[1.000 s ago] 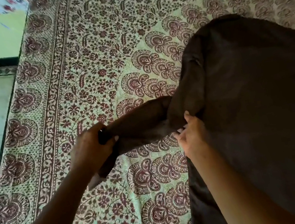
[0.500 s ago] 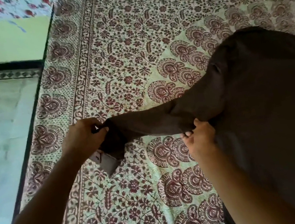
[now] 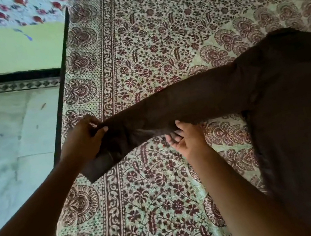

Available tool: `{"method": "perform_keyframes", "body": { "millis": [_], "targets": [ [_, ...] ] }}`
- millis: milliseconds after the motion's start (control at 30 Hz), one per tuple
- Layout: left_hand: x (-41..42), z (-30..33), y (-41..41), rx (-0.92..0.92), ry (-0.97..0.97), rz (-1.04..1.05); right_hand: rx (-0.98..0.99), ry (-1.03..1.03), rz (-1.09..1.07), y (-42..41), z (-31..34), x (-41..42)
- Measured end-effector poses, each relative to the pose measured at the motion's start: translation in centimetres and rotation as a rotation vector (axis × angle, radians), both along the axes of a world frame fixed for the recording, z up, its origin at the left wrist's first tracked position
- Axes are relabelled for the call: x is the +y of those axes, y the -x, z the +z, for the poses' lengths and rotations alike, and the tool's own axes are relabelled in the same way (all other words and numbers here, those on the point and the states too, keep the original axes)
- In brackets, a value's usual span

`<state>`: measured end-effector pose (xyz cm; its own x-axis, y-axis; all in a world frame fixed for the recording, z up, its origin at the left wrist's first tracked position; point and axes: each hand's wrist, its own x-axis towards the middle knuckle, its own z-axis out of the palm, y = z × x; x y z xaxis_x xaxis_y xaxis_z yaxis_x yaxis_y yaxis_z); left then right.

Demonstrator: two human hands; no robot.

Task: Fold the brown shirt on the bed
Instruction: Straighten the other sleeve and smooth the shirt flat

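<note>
Brown shirt (image 3: 294,115) sleeve (image 3: 179,103) stretches leftward, left hand (image 3: 84,142) gripping cuff.

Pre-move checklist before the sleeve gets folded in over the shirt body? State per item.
1. Left hand grips the cuff end of the sleeve: ok.
2. Right hand holds the sleeve's lower edge: it sits under that edge, fingers curled at the cloth; firmness of hold cannot tell.
3. Sleeve pulled out straight: mostly ok; the cuff end hangs down and creases below the left hand.
4. Brown shirt body lies flat on the bedspread: ok in the part seen; its right side is out of frame, cannot tell.
5. Cuff clear of the bed edge: ok, still over the bedspread.
</note>
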<state>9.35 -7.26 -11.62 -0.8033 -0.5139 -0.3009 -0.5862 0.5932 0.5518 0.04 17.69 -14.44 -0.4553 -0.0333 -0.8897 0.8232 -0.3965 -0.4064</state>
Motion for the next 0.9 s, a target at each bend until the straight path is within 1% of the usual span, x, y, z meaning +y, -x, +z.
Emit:
{"method": "perform_keyframes", "body": {
  "millis": [67, 133, 167, 233, 300, 367, 500, 567, 633, 667, 700, 733, 800, 833, 867, 900],
  "targets": [
    [-1.5, -0.5, 0.4, -0.186, 0.083, -0.089, 0.005, -0.083, 0.049, -0.2, -0.6, -1.3],
    [-2.9, -1.1, 0.8, -0.281, 0.074, -0.109, 0.048, -0.135, 0.052, -0.4, -1.2, -2.1],
    [-3.5, -1.4, 1.0, -0.277, 0.057, -0.090, 0.072, -0.139, 0.042, -0.5, -1.3, -2.5],
    [-4.5, -1.8, 1.4, -0.209, 0.028, -0.009, 0.115, -0.105, -0.013, -0.7, -1.0, -3.2],
    [-5.0, -1.8, 1.7, -0.167, 0.033, 0.049, 0.147, -0.092, -0.078, -1.0, -1.0, -3.8],
    [-5.5, -1.9, 1.9, -0.178, 0.130, 0.008, 0.148, -0.113, -0.102, -1.5, -1.4, -4.4],
    [-5.2, -2.2, 2.2, -0.233, 0.404, -0.117, 0.089, -0.254, -0.077, -2.0, -1.7, -5.1],
    [-4.4, -2.7, 2.0, -0.242, 0.509, -0.110, 0.066, -0.300, -0.022, -2.3, -1.1, -5.1],
    [-3.0, -2.9, 1.6, -0.201, 0.572, -0.076, 0.077, -0.365, 0.050, -3.1, -0.1, -4.8],
    [-2.2, -2.8, 1.5, -0.162, 0.575, -0.081, 0.123, -0.485, 0.094, -3.6, 0.2, -4.5],
    [-1.3, -2.7, 1.6, -0.107, 0.554, -0.114, 0.223, -0.672, 0.144, -3.8, 0.3, -4.2],
    [-0.3, -2.8, 1.7, -0.049, 0.514, -0.185, 0.382, -0.850, 0.182, -3.9, 0.2, -3.8],
    [1.5, -3.9, 1.8, 0.039, 0.426, -0.385, 0.762, -1.081, 0.275, -3.2, -0.3, -3.3],
    [2.3, -4.8, 1.7, 0.043, 0.403, -0.456, 0.895, -1.184, 0.377, -2.4, -1.2, -3.1],
    [2.8, -5.8, 1.6, 0.023, 0.394, -0.473, 0.957, -1.300, 0.521, -1.4, -2.0, -3.0],
    [3.2, -6.8, 1.3, 0.000, 0.382, -0.429, 0.961, -1.400, 0.686, -0.3, -2.9, -3.0]
  ]
}}
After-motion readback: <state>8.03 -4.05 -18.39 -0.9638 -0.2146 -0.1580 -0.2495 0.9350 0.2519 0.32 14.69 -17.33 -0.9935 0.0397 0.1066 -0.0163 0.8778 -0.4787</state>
